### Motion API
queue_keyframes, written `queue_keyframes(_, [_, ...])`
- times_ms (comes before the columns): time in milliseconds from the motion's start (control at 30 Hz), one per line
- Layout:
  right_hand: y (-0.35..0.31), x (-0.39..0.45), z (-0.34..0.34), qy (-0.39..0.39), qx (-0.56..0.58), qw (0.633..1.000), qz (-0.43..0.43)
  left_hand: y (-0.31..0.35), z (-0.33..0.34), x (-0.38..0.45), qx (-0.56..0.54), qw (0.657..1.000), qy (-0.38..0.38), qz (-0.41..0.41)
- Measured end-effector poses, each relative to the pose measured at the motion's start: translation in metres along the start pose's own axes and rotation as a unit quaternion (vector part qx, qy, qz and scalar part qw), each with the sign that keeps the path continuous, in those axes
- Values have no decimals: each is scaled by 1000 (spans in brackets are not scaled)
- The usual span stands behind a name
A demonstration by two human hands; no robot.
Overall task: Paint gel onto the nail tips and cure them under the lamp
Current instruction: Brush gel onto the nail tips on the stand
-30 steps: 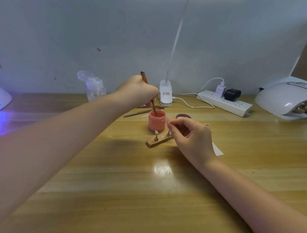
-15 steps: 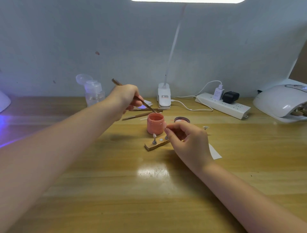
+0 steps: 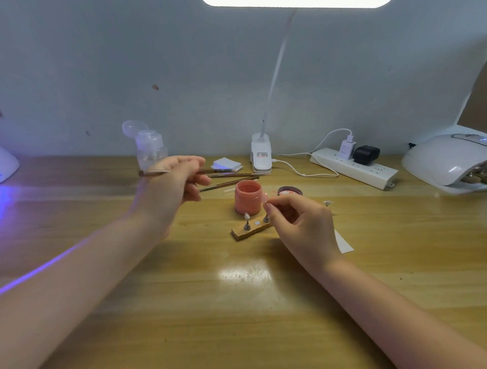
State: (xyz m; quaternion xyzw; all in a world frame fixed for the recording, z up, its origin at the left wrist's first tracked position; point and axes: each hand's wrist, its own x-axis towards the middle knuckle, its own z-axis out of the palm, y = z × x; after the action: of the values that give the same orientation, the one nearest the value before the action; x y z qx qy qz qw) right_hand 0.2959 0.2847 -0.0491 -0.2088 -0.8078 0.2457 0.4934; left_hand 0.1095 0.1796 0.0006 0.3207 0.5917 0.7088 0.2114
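Pinching a slim brush (image 3: pixel 154 173), left hand (image 3: pixel 174 184) beside round coral jar (image 3: pixel 248 196).

Bright overhead lamp panel (image 3: pixel 292 2), glare patch on wooden table (image 3: pixel 245 274), violet glow at left, motion-blurred left hand (image 3: pixel 174 184).

Power strip (image 3: pixel 353 168), pump bottle (image 3: pixel 150 150)

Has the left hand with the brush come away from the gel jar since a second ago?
Yes. The left hand has lifted the brush out of the pink jar and drawn back to the jar's left.
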Motion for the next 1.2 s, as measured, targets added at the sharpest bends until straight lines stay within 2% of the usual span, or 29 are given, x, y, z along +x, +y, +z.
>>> queue_keyframes(133, [-1, 0, -1, 2, -1, 1000, 6, -13, 4, -40, 73, 989, -53, 118])
queue_keyframes(333, [-2, 0, -2, -1, -11, 1000, 1, -14, 10, -65, 141, 963, -122, 195])
queue_keyframes(500, [-1, 0, -2, 0, -15, 1000, 3, -12, 12, -68, 140, 960, -150, 192])
queue_keyframes(700, [-1, 0, -2, -5, -14, 1000, 6, -12, 10, -69, 120, 966, -121, 197])
queue_keyframes(1200, [-1, 0, -3, -19, 8, 1000, 17, -11, 14, -74, 114, 968, -124, 185])
